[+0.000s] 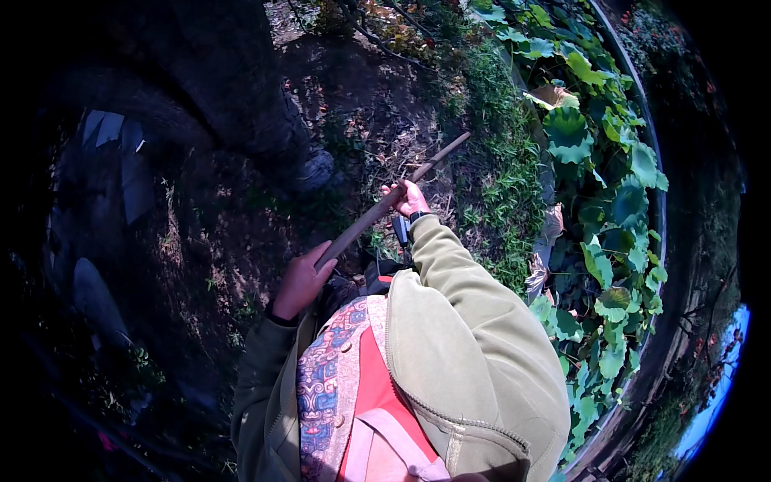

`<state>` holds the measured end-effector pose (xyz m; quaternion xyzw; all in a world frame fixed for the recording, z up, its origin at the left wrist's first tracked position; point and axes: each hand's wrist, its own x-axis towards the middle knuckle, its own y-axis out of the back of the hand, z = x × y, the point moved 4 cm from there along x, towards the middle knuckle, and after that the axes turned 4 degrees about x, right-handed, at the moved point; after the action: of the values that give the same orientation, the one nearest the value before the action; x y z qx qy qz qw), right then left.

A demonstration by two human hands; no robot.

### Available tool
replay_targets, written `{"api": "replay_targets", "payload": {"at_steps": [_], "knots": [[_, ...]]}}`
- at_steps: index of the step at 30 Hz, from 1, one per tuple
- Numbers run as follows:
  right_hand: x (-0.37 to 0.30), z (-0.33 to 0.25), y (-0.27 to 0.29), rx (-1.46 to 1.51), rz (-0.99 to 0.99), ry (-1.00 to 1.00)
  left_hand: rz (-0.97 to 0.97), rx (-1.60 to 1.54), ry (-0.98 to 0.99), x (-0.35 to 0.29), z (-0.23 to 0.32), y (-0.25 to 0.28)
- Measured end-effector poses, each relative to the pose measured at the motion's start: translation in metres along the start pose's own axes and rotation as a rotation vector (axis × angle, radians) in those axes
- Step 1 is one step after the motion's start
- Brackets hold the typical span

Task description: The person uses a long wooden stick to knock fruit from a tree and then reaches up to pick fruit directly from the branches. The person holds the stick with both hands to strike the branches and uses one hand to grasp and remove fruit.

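Observation:
A long brown wooden stick (365,222) slants across in front of my body, its thinner end pointing up and to the right. My left hand (301,281) is closed around its lower, thicker end. Further up, near the middle, my right hand (409,198) grips the same stick with its fingers wrapped round it. A black band (418,215) circles my right wrist, and a small dark device (402,230) shows beside it. The far tip of the stick hangs over the ground and touches nothing that I can make out.
A thick tree trunk (241,80) stands in deep shade at the upper left. Leaf-littered soil (365,88) lies ahead, with green grass (502,177) to the right. Beyond a low edge grow broad-leaved plants (630,201). Pale slabs (135,181) lie in the dark left side.

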<state>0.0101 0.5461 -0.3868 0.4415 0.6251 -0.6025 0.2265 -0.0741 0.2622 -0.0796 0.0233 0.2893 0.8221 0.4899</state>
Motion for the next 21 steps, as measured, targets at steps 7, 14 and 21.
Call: {"api": "replay_targets", "payload": {"at_steps": [7,14,21], "knots": [[0.006,0.035,-0.001,-0.06,0.073,-0.154,0.019,0.024,0.243,-0.079,0.033,0.066],[0.023,0.071,-0.02,-0.075,0.056,-0.261,0.026,0.023,0.319,-0.094,0.02,0.084],[0.01,0.032,-0.019,0.043,0.148,0.019,-0.145,-0.106,0.409,-0.072,0.004,0.065]]}}
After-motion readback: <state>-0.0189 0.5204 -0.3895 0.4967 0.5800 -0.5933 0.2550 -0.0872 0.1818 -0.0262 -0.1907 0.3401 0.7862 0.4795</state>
